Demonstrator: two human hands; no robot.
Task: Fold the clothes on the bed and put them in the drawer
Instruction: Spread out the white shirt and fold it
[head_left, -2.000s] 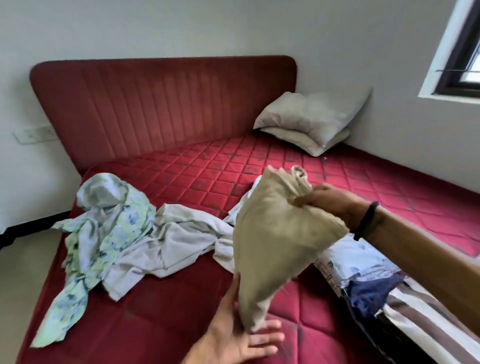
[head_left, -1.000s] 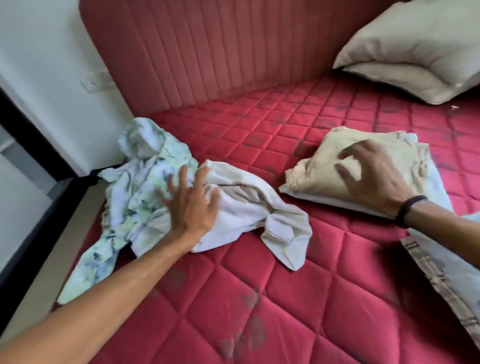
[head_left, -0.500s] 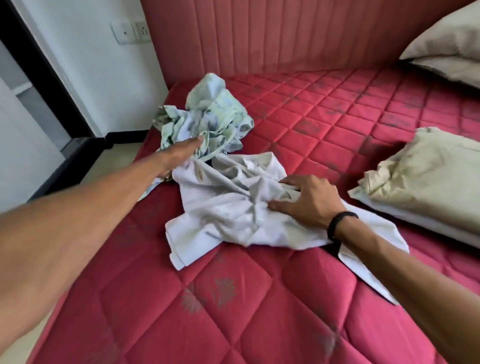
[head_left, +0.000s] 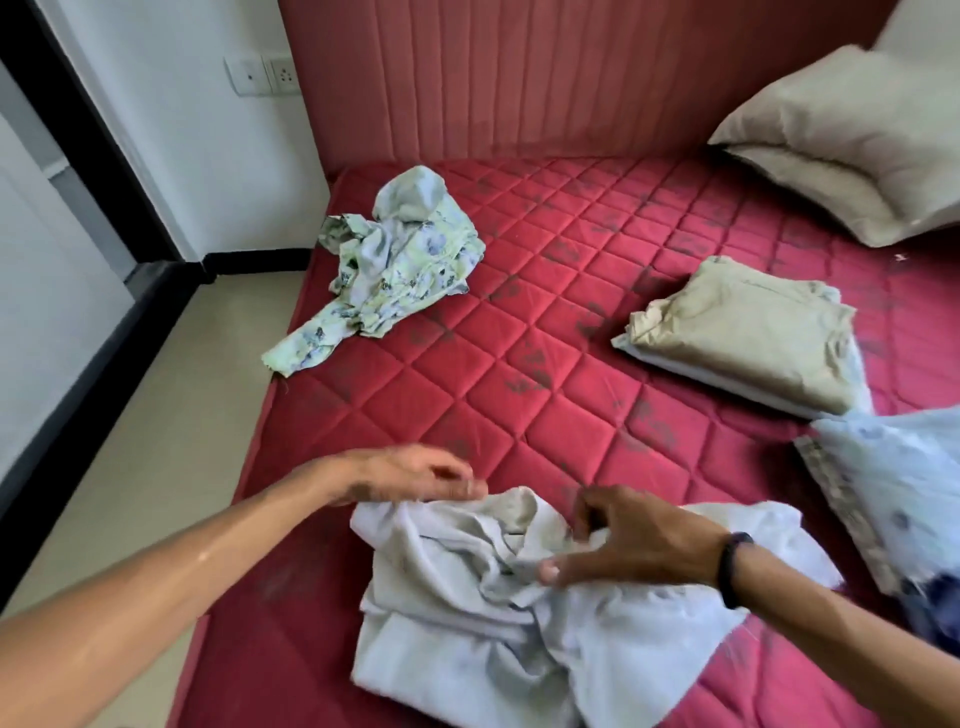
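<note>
On the red bed (head_left: 545, 332) we pinch the crumpled white garment (head_left: 519, 623) with both left hand (head_left: 415, 475) and right hand (head_left: 634, 540), fingers curled.

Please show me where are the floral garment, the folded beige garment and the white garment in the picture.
floral garment (head_left: 402, 260): head view, on its crumpled middle.
folded beige garment (head_left: 748, 332): head view, on its flat top.
white garment (head_left: 498, 634): head view, on the wrinkled cloth below both hands.
</note>
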